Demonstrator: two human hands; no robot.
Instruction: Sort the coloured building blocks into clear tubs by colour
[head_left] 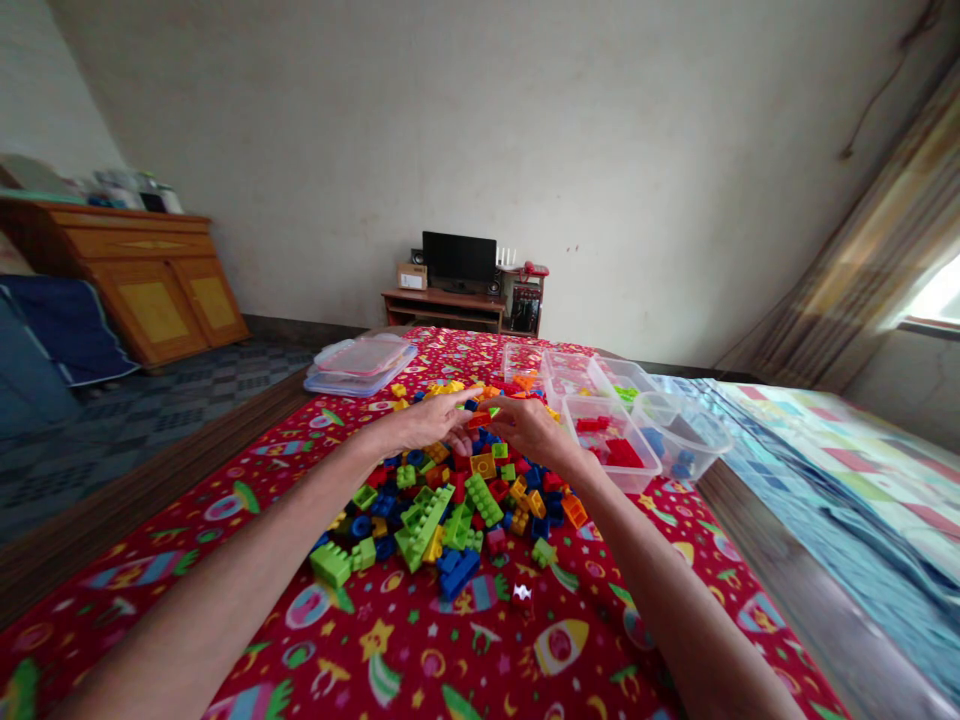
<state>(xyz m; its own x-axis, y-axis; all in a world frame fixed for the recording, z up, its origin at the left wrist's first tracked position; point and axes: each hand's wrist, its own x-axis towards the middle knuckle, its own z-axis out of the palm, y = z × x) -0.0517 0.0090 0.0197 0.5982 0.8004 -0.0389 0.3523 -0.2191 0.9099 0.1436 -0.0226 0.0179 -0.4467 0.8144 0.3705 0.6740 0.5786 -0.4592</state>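
Observation:
A heap of plastic building blocks (450,510) in green, blue, red, yellow and orange lies on a red patterned cloth (420,650). Both my hands hover over the far side of the heap, fingertips meeting. My left hand (424,422) and my right hand (525,425) pinch a small piece (484,413) between them, red or orange with a green bit; its exact shape is too small to tell. A red block (459,442) shows just under my left fingers.
Several clear plastic tubs (637,435) stand to the right of the heap, one with red blocks (619,452), one with blue. Stacked lids (360,362) lie at the far left. A desk with a monitor (459,258) stands by the wall; a wooden cabinet (150,280) is left.

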